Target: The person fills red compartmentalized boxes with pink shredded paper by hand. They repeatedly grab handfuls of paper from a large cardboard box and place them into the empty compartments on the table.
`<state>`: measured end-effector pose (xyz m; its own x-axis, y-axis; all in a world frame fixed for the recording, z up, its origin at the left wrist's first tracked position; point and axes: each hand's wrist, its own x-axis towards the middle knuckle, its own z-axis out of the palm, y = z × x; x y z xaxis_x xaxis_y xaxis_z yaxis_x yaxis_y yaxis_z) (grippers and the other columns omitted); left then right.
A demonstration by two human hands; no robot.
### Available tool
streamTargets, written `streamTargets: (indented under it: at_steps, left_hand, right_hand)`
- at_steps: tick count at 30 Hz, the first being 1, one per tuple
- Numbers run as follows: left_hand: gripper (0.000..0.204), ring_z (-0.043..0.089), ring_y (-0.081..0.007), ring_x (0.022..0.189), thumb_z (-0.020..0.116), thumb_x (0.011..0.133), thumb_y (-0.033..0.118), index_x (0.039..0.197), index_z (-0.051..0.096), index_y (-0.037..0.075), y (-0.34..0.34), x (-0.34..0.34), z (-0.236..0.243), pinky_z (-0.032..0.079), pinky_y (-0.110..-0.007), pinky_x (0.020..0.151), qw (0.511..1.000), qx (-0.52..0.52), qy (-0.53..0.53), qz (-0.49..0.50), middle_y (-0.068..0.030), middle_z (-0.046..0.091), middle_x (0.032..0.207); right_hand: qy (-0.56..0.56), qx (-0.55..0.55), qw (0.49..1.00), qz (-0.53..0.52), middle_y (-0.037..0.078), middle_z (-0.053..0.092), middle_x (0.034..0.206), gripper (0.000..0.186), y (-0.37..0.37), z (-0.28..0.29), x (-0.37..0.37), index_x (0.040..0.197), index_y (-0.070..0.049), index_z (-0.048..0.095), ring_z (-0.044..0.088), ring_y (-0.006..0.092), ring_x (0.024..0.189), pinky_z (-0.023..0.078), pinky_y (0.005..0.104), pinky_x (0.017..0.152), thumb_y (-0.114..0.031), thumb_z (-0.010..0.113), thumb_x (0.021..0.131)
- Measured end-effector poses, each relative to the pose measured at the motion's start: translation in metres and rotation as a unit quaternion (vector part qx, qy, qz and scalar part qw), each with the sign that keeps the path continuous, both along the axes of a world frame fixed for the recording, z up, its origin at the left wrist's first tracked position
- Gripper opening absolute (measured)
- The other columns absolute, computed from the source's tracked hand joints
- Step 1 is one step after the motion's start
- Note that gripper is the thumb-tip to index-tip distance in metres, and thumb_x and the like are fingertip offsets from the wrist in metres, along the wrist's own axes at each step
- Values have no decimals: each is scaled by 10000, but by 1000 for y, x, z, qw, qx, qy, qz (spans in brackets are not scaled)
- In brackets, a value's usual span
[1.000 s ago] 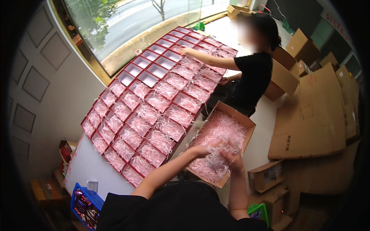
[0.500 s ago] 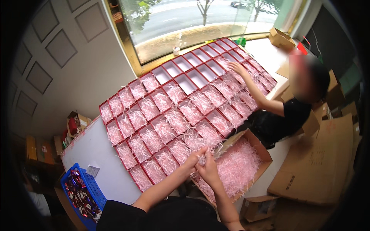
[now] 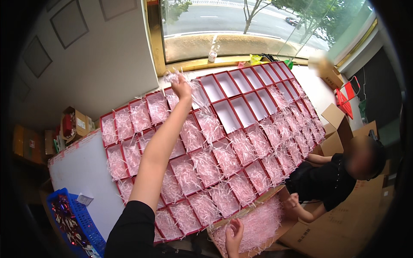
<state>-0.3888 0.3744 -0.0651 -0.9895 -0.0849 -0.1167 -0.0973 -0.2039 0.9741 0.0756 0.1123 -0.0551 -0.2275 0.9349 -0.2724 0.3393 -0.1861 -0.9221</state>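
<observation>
My left hand (image 3: 182,89) reaches to the far side of the table, closed on a tuft of shredded paper (image 3: 174,77) whose pale pink strands stick out past the fingers. It hangs over the far row of red-rimmed gift boxes (image 3: 230,112), beside the white-lined ones with no paper inside. Near me, my right hand (image 3: 234,235) is over the carton of pink shredded paper (image 3: 262,225), fingers loosely bent and apart, nothing seen in them. Most boxes to the left and in the near rows hold pink paper shreds (image 3: 187,172).
A co-worker (image 3: 340,176) in black sits at the right by the carton, one hand (image 3: 293,201) beside it. A blue basket (image 3: 81,215) of shiny wrapped pieces stands at the lower left. A paper cup (image 3: 212,56) is on the window ledge. Cardboard boxes (image 3: 340,129) crowd the right.
My hands were together above the carton; the left has swung to the far row with shredded paper, the right stays low. The co-worker's arm has drawn back from the boxes. The view has shifted.
</observation>
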Motion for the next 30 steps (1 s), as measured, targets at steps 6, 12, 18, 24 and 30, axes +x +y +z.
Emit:
streamTargets:
  at_steps: [6,12,18,24,30]
  left_hand:
    - [262,497,-337,851,487,729,162,942,477,10,38,-21,-75,414,-376,727,896,-315,280,-141,-191,505,926]
    - [519,381,-311,1078,476,709,150,1157,317,-60,65,-47,-142,331,-387,876,894,-82,-255,-358,-200,306,1225]
    - [513,308,-299,1120,455,714,150,1170,295,-24,52,-70,-57,302,-426,887,926,-67,-217,-303,-197,336,1180]
    - [239,427,-248,1037,447,715,121,907,565,42,24,-38,-75,225,-493,915,623,-580,415,-322,-136,499,1032]
    - [233,494,-251,970,436,718,131,876,599,77,19,-16,-70,194,-534,911,446,-670,327,-494,-113,537,1006]
  right_hand:
    - [-51,-73,989,-122,138,424,1080,471,-31,-35,69,1198,-17,275,427,200,969,391,301,789,-3,467,768]
    - [-156,14,987,-41,142,420,1087,476,-46,-49,88,1197,-4,282,423,206,973,371,303,805,-15,463,757]
    - [-94,-155,978,-108,133,411,1099,458,-38,-19,50,1192,-6,295,406,209,1003,356,298,819,-20,452,761]
    - [-135,-115,983,-49,128,418,1094,461,-41,-32,46,1192,-22,313,412,203,997,359,296,814,-29,469,759]
    - [-190,-9,981,-42,133,435,1088,471,-86,-91,123,1190,-12,321,420,206,990,364,297,801,-30,475,745]
